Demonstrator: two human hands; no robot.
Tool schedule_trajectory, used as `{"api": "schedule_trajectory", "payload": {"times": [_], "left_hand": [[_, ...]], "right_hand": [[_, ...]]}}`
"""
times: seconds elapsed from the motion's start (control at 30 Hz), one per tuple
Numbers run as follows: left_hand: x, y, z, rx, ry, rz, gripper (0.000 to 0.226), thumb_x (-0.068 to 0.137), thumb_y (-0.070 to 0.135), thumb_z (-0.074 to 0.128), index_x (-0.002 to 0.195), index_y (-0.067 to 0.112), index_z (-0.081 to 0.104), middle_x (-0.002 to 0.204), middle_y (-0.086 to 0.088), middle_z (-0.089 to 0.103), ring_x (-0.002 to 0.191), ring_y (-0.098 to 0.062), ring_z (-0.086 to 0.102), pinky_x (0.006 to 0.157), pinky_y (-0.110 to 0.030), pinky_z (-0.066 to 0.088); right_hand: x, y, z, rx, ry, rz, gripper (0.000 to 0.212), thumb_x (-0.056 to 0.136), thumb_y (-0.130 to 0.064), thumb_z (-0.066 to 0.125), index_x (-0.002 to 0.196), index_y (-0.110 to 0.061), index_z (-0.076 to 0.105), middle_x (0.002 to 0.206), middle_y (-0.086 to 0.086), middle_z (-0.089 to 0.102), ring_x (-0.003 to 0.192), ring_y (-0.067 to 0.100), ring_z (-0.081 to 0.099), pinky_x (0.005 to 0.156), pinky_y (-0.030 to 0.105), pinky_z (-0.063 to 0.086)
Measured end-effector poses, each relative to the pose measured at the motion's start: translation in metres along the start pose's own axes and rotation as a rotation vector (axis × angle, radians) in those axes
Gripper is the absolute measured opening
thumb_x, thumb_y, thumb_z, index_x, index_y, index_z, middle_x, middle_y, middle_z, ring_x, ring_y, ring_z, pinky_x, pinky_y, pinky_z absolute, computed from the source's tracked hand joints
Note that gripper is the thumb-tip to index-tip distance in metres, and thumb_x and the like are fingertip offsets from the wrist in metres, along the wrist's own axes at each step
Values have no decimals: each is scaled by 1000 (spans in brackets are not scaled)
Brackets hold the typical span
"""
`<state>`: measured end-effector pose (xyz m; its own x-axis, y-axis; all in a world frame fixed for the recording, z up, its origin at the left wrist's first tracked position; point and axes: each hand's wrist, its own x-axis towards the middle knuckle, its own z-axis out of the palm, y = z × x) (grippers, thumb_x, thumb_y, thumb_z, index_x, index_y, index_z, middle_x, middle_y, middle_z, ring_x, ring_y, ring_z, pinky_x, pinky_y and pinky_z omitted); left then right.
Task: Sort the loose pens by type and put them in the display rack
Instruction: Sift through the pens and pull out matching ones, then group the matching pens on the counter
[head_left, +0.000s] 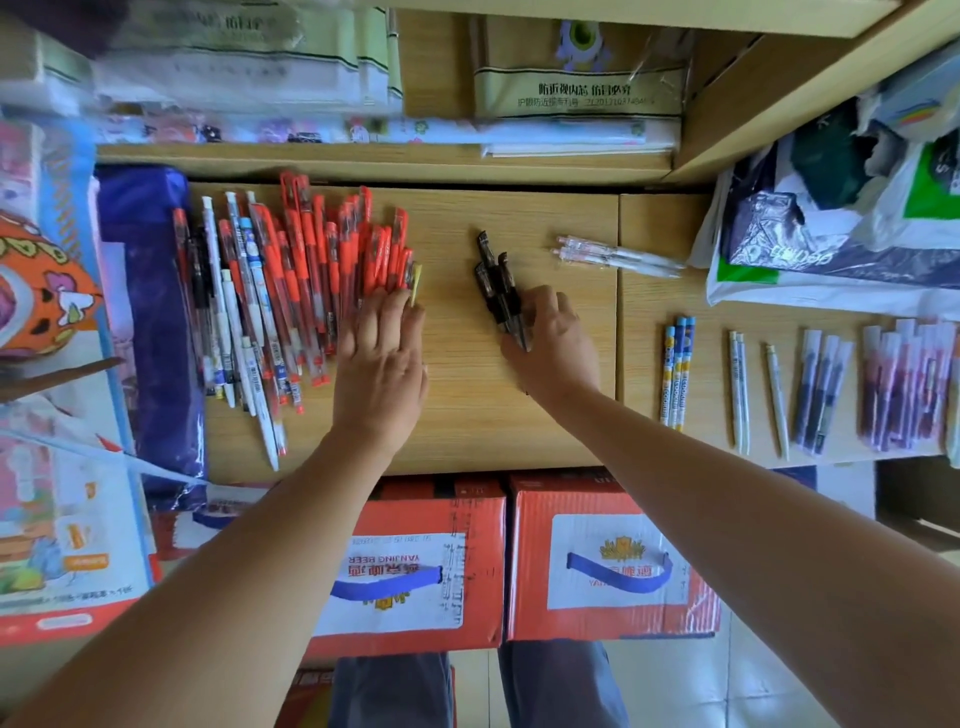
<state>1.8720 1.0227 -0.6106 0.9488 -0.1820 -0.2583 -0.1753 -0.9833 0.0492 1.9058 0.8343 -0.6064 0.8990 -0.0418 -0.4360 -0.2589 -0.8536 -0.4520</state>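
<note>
light: bright, even — soft shadows; edges: fisheye-warped; top-left: blurred

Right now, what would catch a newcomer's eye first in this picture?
The big heap of red pens on the left of the wooden table stands out most, with the left hand resting flat on its edge. In the middle, the right hand grips a small bundle of black pens. Below the table edge sit two red cardboard boxes.

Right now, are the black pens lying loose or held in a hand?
Held: the right hand curls its fingers round the black pens at their lower ends.
</note>
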Motion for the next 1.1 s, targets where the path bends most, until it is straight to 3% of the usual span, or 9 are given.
{"api": "schedule_trajectory", "payload": {"times": [0.13, 0.2, 0.37, 0.57, 0.7, 0.87, 1.03, 1.1], "left_hand": [[5, 6, -4, -10, 32, 8, 48, 85, 25, 57, 130, 12, 47, 136, -11, 40, 124, -30, 36, 99, -42, 33], [9, 12, -6, -39, 65, 53, 46, 82, 22, 60, 126, 13, 50, 131, -9, 43, 119, -28, 38, 95, -40, 35], [17, 25, -5, -54, 30, 67, 47, 80, 23, 61, 125, 12, 53, 136, -10, 44, 128, -30, 36, 104, -44, 30], [15, 20, -4, -72, 0, 85, 51, 82, 22, 60, 131, 12, 47, 140, -12, 40, 134, -32, 33, 111, -50, 28], [10, 17, -10, -150, 59, 74, 45, 82, 19, 57, 126, 10, 53, 134, -13, 45, 127, -31, 38, 106, -48, 35], [-6, -3, -23, -246, 143, -28, 35, 78, 12, 61, 112, 10, 58, 117, -11, 52, 109, -27, 47, 93, -38, 42], [-28, -43, -34, -328, 171, -270, 23, 77, 16, 53, 100, 11, 56, 109, -13, 55, 103, -30, 51, 87, -39, 45], [-39, -59, -33, -328, 159, -386, 23, 79, 14, 55, 102, 11, 55, 109, -15, 53, 102, -31, 50, 85, -39, 45]], "right_hand": [[2, 6, -5, 4, 40, -4, 34, 93, -33, 55, 118, -12, 47, 110, 6, 54, 80, 16, 52, 50, 19, 32], [1, 9, -7, -4, 33, -12, 35, 92, -34, 56, 118, -12, 48, 110, 6, 54, 81, 16, 52, 54, 21, 35], [-3, 8, -5, 7, 2, -83, 50, 83, -31, 71, 119, -11, 43, 115, 6, 53, 88, 23, 59, 66, 33, 49], [12, 0, -3, 57, 39, -73, 44, 85, -27, 69, 116, -9, 45, 112, 8, 56, 91, 26, 61, 75, 33, 50], [10, -2, -10, 42, 36, -69, 43, 85, -33, 67, 116, -11, 46, 112, 7, 55, 87, 23, 59, 71, 36, 52], [4, -11, -17, 13, 16, -91, 40, 88, -32, 63, 118, -13, 46, 115, 4, 52, 88, 17, 55, 61, 26, 44], [-3, -56, -5, 96, -71, -250, 31, 90, -23, 63, 117, -15, 53, 104, 1, 54, 84, 11, 52, 75, 36, 54], [-5, -82, 7, 79, -124, -337, 35, 91, -21, 61, 125, -18, 53, 113, 2, 54, 83, 7, 51, 80, 34, 54]]}}
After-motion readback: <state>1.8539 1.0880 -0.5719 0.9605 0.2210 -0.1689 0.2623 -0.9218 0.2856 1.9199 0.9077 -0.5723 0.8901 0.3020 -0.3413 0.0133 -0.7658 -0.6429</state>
